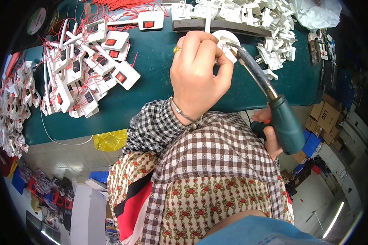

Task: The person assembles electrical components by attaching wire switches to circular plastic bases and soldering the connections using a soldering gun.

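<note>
My left hand (198, 77) is closed on a white plastic housing (228, 38) with a rounded end, and its fingers hide part of the piece. From above the knuckles a white tube (208, 16) points away; whether it joins the housing I cannot tell. My right hand (272, 141) is wrapped round the handle of a green soldering gun (287, 126). The gun's metal barrel (257, 73) slants up to the left, and its thin tip is close to the housing. Whether the tip touches it I cannot make out.
White switch housings with red rocker switches (120, 76) and red wires lie piled at the left on the green table (151, 61). A dark bar (221, 27) lies behind my left hand, near a heap of white plastic parts (274, 36). A clear plastic bag (317, 12) sits far right.
</note>
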Motion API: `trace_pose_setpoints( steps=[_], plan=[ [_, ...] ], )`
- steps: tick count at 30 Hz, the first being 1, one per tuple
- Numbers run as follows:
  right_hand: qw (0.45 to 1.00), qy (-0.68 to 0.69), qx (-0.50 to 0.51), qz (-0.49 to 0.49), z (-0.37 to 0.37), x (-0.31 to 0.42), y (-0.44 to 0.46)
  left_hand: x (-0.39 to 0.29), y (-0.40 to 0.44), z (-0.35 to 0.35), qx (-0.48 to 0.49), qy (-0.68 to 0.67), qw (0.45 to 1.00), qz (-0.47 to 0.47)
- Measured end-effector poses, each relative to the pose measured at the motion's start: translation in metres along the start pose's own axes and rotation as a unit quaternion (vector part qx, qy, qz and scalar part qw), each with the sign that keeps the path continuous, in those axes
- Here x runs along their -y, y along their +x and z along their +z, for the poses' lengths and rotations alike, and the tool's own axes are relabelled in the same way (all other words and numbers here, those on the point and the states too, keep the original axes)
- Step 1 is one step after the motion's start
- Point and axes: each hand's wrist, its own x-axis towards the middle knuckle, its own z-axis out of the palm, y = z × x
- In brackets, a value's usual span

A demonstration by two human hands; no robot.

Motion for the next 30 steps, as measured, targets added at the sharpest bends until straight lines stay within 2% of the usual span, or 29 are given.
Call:
trace_pose_setpoints(
  steps=[6,19,22,25,28,30],
  plan=[
    [1.0,0.002,0.011,0.023,-0.006,-0.004,-0.004,0.0,0.0,0.0,-0.001,-0.001,1.0,0.001],
    [0.998,-0.052,0.015,0.01,-0.008,-0.005,-0.003,0.0,0.0,0.0,0.0,-0.005,1.0,-0.005],
    [0.998,-0.021,0.023,0.058,-0.018,-0.007,-0.007,0.0,0.0,0.0,0.002,-0.006,1.0,-0.004],
    [0.998,-0.032,0.012,0.059,-0.02,-0.009,-0.009,0.0,0.0,0.0,0.001,-0.009,1.0,-0.006],
    [0.995,-0.097,0.013,0.02,-0.028,-0.019,-0.011,0.0,0.0,0.0,0.0,-0.008,1.0,-0.005],
    [0.996,-0.079,0.028,0.031,-0.026,-0.014,-0.008,0.0,0.0,0.0,0.001,-0.007,1.0,-0.005]
  ],
)
